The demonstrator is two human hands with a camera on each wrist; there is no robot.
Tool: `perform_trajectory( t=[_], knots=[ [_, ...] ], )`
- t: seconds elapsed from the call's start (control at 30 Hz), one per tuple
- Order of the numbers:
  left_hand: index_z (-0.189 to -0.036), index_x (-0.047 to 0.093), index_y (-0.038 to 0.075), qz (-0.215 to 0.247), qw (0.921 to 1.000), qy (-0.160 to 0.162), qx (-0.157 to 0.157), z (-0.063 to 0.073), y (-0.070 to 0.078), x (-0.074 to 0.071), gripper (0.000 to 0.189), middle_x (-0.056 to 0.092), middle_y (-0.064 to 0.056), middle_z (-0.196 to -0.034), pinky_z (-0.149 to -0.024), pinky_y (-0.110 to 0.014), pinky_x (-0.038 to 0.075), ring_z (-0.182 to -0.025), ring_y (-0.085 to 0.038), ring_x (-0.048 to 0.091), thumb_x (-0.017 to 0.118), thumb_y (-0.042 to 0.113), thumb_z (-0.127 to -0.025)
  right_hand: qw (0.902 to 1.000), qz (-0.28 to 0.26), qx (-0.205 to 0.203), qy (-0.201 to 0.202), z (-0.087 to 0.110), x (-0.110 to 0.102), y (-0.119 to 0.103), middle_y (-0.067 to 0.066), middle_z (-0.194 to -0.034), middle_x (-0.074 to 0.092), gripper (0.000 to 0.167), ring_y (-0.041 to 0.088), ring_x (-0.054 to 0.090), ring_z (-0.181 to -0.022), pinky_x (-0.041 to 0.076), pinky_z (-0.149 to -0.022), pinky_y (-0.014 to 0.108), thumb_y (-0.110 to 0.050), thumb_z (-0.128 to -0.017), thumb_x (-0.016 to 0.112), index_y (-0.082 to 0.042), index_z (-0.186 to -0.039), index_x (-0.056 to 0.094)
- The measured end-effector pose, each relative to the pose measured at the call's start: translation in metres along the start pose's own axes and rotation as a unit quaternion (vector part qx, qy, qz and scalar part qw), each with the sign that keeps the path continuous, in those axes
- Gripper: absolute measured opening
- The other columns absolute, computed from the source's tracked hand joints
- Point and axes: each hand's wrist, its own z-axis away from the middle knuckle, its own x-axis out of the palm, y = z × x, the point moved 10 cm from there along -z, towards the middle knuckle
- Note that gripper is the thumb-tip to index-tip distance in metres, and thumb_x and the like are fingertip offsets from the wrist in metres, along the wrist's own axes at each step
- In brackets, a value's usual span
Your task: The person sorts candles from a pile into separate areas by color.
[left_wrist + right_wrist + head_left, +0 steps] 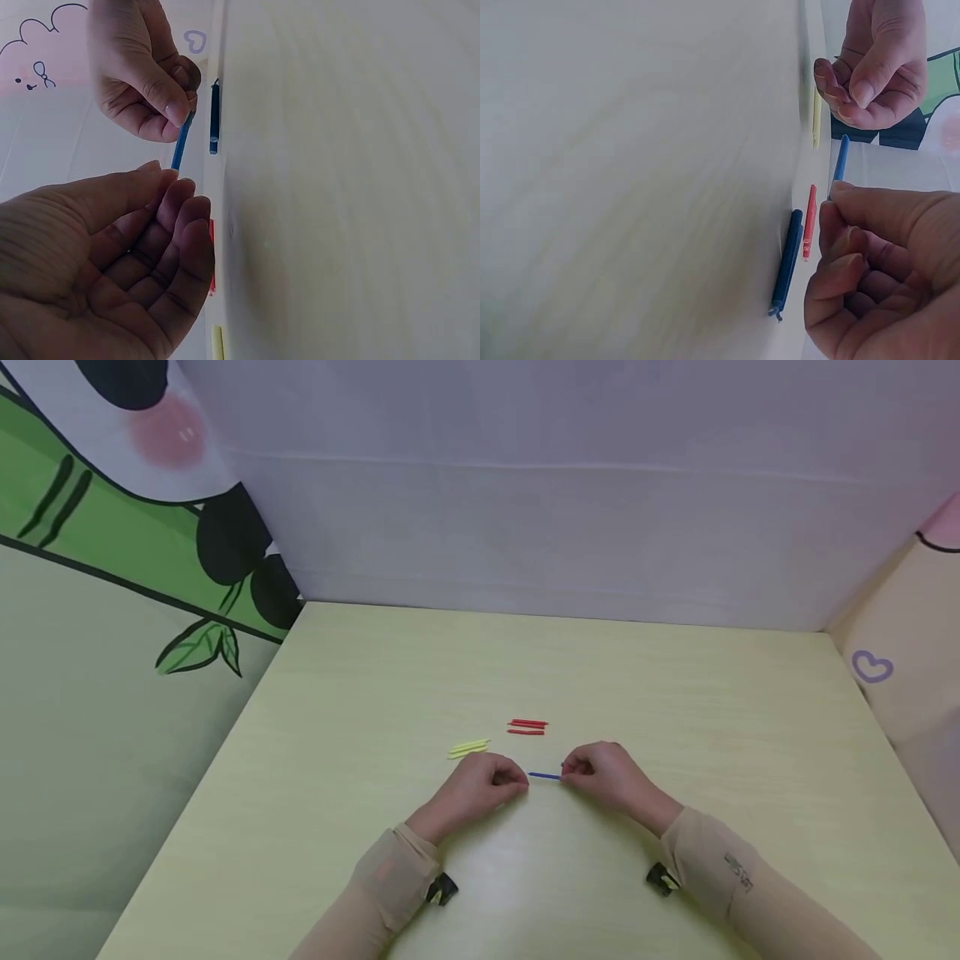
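Observation:
My right hand (613,778) pinches a thin blue candle (543,775) between thumb and index finger, with its free end pointing left. Close to that end is my left hand (480,787), its fingers loosely curled. The right wrist view shows a small gap between the left fingers and the held candle (841,159). Blue candles (786,262) lie on the table beside the right hand, mostly hidden by it in the head view. Red candles (527,724) lie beyond the hands, and yellow candles (468,748) are just behind the left hand.
The pale wooden table (360,685) meets a light cloth wall (555,535) at its far edge. Printed cloth hangs along the left and right sides. Small black devices (441,888) are worn at both wrists.

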Motion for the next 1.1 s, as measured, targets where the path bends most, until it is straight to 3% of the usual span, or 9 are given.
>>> perform_trajectory(
  t=[0.53, 1.1],
  knots=[
    [-0.091, 0.075, 0.013, -0.004, 0.9999, -0.014, -0.001, 0.004, -0.005, 0.003, 0.005, 0.067, 0.010, -0.082, -0.070, -0.024, 0.049, -0.074, -0.006, 0.058, 0.072, 0.016, -0.089, 0.9985, -0.039, 0.037, 0.009, 0.018, 0.005, 0.010, -0.005, -0.073, 0.063, 0.004, 0.013, 0.053, -0.069, 0.046, -0.066, 0.029, -0.012, -0.087, 0.073, -0.012, -0.083, 0.072],
    [-0.091, 0.075, 0.013, -0.011, 0.9997, -0.022, 0.009, 0.008, -0.003, 0.005, 0.004, 0.068, 0.009, -0.083, -0.069, -0.023, 0.049, -0.074, -0.005, 0.059, 0.072, 0.014, -0.088, 0.9981, -0.027, 0.046, 0.030, 0.034, 0.008, 0.020, -0.007, -0.071, 0.061, 0.007, 0.011, 0.052, -0.068, 0.044, -0.065, 0.027, -0.012, -0.086, 0.074, -0.013, -0.080, 0.070]
  ],
)
